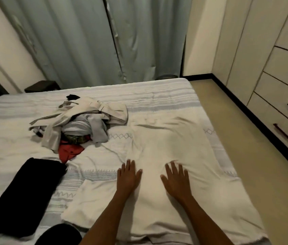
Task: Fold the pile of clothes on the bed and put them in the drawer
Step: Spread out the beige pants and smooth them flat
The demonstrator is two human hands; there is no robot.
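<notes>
Clothes pile, one heap of beige, grey and red pieces, lies mid-bed. One white garment is spread flat at the near edge; two hands press on it with straight fingers, left hand beside right hand, gripping nothing. One folded black garment lies to the left. Three handled drawers are stacked at right, all closed.
</notes>
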